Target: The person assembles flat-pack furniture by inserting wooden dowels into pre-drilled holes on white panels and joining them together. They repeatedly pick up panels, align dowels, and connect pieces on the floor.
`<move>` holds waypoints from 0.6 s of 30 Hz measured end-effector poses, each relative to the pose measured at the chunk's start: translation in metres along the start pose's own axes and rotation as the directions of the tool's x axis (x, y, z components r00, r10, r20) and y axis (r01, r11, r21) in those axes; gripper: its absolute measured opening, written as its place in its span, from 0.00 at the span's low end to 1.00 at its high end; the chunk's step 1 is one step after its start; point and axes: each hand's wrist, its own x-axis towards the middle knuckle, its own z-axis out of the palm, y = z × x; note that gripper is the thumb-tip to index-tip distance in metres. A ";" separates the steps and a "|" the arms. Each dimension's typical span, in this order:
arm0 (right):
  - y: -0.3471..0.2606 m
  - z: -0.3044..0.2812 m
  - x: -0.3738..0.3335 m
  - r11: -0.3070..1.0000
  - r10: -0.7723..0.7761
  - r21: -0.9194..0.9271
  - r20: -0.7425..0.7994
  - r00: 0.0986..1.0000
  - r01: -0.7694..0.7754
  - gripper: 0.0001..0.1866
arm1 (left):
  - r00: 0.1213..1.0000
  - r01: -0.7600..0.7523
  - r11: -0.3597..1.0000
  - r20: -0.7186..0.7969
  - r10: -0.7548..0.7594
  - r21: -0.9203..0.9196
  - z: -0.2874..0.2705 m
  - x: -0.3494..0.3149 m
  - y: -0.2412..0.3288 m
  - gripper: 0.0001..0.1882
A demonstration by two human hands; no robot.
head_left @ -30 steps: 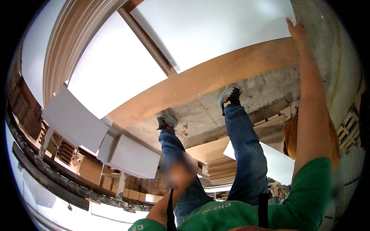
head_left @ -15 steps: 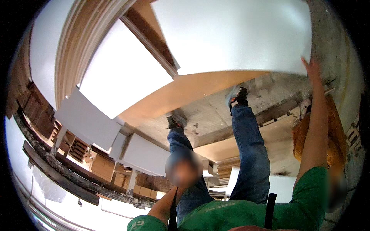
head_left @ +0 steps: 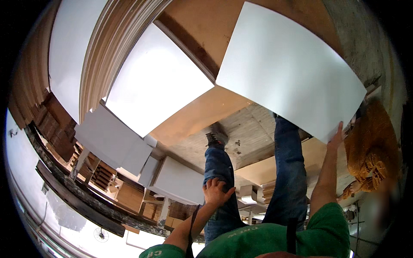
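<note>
My right hand [head_left: 337, 136] grips the near right corner of a large white panel [head_left: 292, 71]. The panel slants over a brown board [head_left: 195, 109], and its near edge covers my right foot. Part of my right hand is hidden at the panel's edge. My left hand [head_left: 217, 192] lies on my left leg with the fingers spread, holding nothing. To the left of the held panel, a second white panel [head_left: 159, 81] rests on the brown board, their corners close together.
A tall stack of boards [head_left: 101, 56] curves along the left. Grey-white panels [head_left: 114, 137] and a white block-like stack [head_left: 178, 178] stand nearer, left of my leg. At the right is another person in a mustard-brown garment [head_left: 372, 142]. Concrete floor [head_left: 249, 133] shows between my legs.
The held panel has swung round, its right corner coming nearer me along with my right hand. My left hand has come into sight on my leg. The view has shifted too.
</note>
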 end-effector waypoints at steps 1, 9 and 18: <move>0.010 -0.025 0.032 0.998 -0.064 -0.009 0.039 0.997 0.065 0.42 | 1.000 -0.009 1.000 -0.009 0.009 -0.011 0.003 -0.002 -0.007 0.30; 0.036 0.039 0.019 0.981 0.018 0.192 0.071 0.997 -0.032 0.39 | 0.996 -0.055 0.998 -0.064 0.056 0.015 0.016 -0.011 -0.014 0.30; 0.163 0.199 -0.092 0.922 0.236 0.256 0.226 0.945 -0.291 0.46 | 0.980 -0.129 0.992 -0.157 0.125 -0.016 0.018 -0.014 -0.019 0.27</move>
